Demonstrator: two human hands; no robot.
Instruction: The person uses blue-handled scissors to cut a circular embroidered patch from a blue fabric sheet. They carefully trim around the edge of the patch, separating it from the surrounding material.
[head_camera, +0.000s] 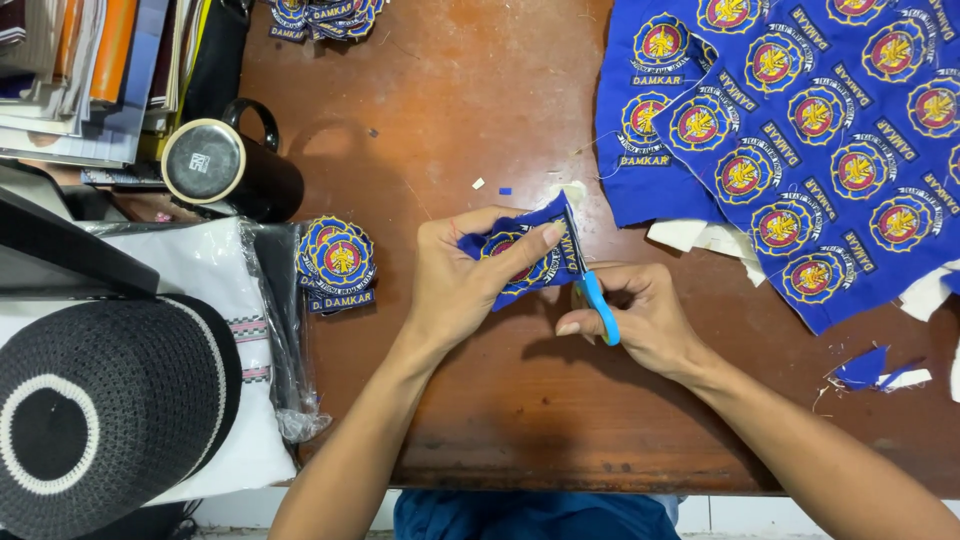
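With your left hand (455, 285) pinching the blue embroidered cloth patch (520, 255) above the brown wooden table (470, 130), keep your right hand (640, 320), gripping the blue-handled scissors (590, 285), cutting close to its border.

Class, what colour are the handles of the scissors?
Light blue, on the scissors in the right hand; the head view shows them best.

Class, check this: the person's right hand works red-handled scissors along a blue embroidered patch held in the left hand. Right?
Not quite: in the head view the scissors in the right hand have blue handles. The left hand does hold the blue embroidered patch.
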